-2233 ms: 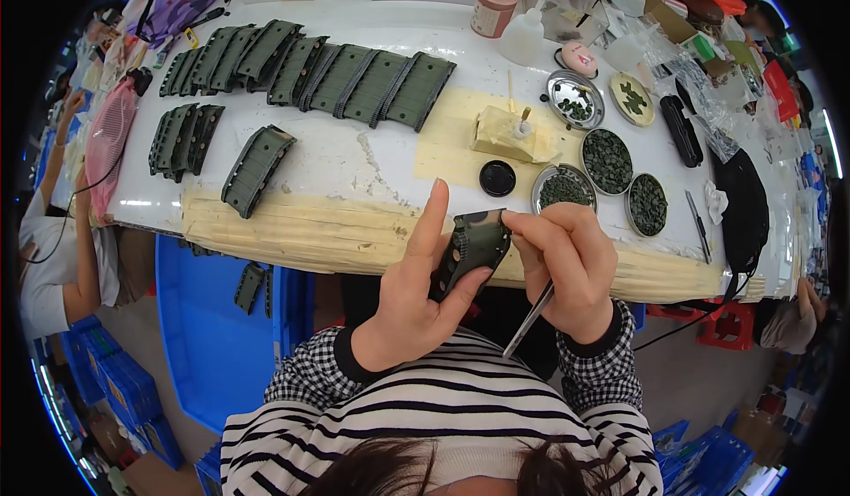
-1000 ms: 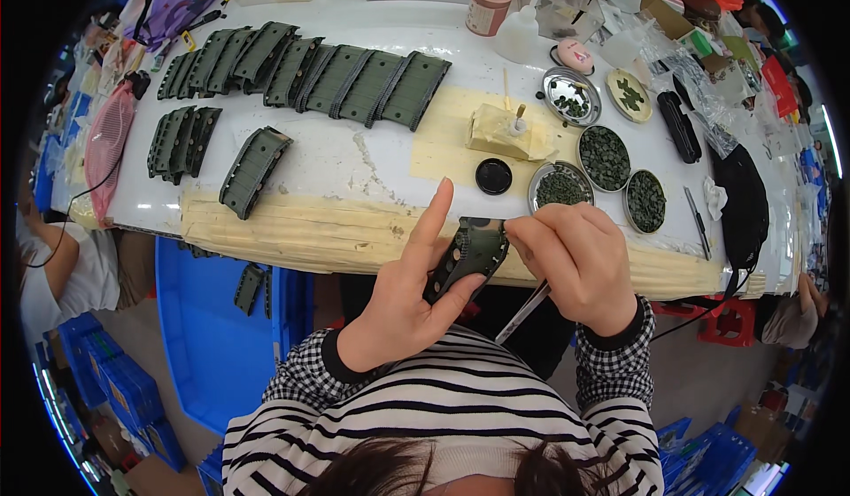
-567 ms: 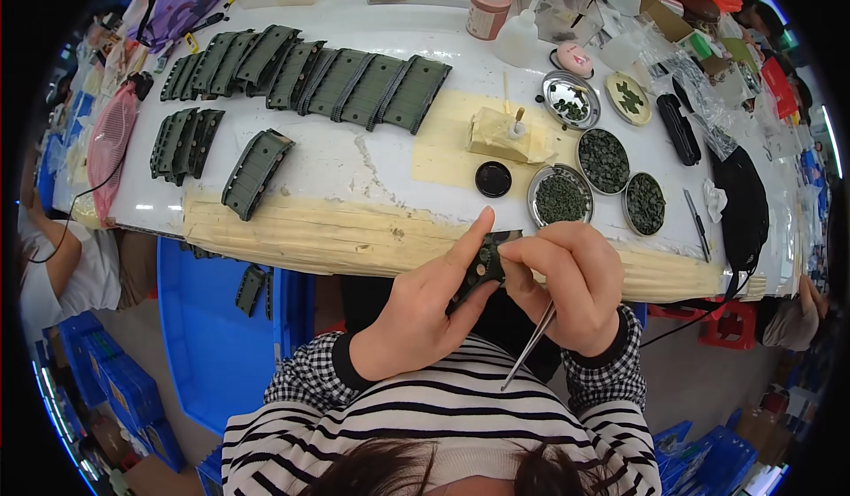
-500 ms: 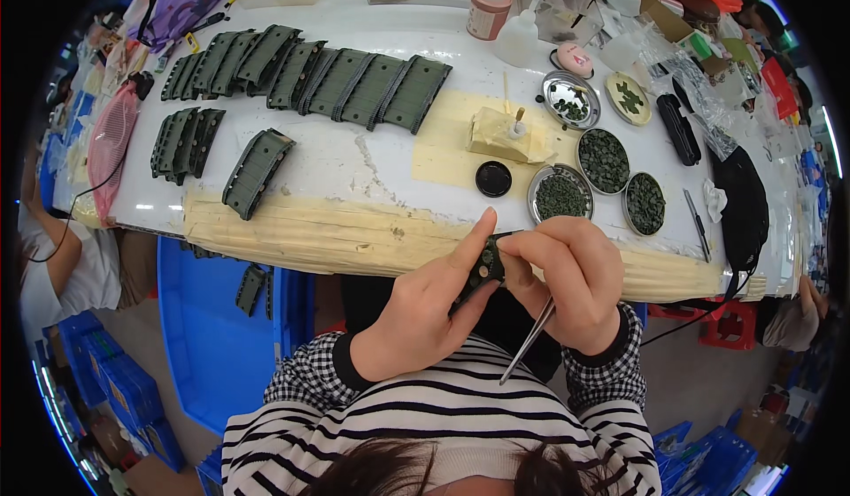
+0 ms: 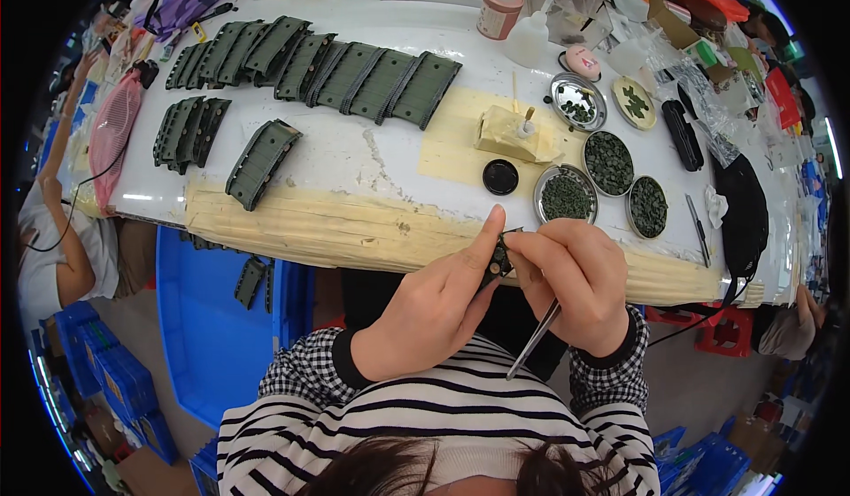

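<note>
A small dark green moulded part with round spots on its face is held upright just off the table's front edge. My left hand grips it between thumb and fingers; the palm hides much of it. The thumb and index finger of my right hand pinch at the part's upper end, where any small piece between them is hidden. Metal tweezers are tucked in the same hand, tips pointing down toward my striped top. Beyond the hands stand a metal dish of small green pieces and a round black lid.
Curved green slatted panels line the table's left, one lying alone. On the right are more dishes of green pieces, a pen-like tool and a black cloth. A blue bin stands below, left. Another person sits far left.
The green part has turned a little in my fingers and shows a narrower side. Both hands keep their grip, and the whole view has shifted slightly.
</note>
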The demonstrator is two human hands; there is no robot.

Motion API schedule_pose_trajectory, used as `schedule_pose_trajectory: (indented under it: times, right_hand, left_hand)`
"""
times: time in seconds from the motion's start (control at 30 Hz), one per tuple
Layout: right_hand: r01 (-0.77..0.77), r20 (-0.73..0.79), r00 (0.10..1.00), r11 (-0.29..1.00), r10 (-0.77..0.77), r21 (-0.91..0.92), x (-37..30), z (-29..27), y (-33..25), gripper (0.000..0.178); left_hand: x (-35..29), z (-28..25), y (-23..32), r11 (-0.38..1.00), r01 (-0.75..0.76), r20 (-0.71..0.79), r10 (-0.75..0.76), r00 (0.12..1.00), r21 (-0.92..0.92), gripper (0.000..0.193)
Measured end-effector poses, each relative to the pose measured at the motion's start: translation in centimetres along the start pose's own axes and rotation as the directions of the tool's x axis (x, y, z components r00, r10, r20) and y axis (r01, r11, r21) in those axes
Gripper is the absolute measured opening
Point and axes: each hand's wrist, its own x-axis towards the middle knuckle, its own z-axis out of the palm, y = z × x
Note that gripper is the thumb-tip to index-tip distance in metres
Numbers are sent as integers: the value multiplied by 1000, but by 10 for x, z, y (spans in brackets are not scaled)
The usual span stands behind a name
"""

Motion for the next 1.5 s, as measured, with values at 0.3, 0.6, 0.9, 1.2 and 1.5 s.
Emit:
schedule_pose_trajectory:
  times: [0.3, 0.6, 0.9, 1.2, 1.5]
  right_hand:
    - [115, 58, 992, 991, -111, -67, -2, 0, 5, 28]
    - [182, 83, 981, 978, -173, -106, 1, -5, 12, 31]
    - [182, 119, 980, 956, -158, -229, 1, -4, 5, 30]
    - [131, 131, 986, 963, -102, -234, -1, -2, -3, 34]
    - [197, 163, 973, 953, -162, -231, 1, -4, -4, 36]
  left_hand:
    - [-1, -1, -2, 1000, -20, 25, 20, 999, 10, 74]
    - [2, -4, -1, 999, -48, 29, 48, 998, 17, 74]
    - [1, 0, -1, 999, -23, 20, 22, 1000, 42, 75]
    - [0, 5, 0, 998, 0, -3, 1, 1000, 65, 74]
    - [-2, 5, 1, 998, 27, 1, -27, 1000, 62, 73]
